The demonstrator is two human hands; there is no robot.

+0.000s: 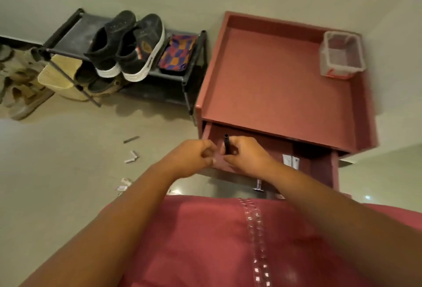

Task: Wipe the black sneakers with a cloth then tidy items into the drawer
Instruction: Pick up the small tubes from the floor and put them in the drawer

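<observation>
Right hand [245, 153] pinching a slim black tube [227, 144] upright, just over the open drawer [324, 168]. Left hand [196, 155] curled shut beside, apparently empty. Looks light, rigid, maybe slick; best held mid-shaft. Black sneakers [130, 44] well away.

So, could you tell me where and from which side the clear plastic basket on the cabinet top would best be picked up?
Probably by the rim of the clear basket, from above and from the front. It stands upright and open-topped in the far right corner of the cabinet top, whose raised edges run close along its back and right side. The near and left sides are free, so a hand can hook over the near rim.
</observation>
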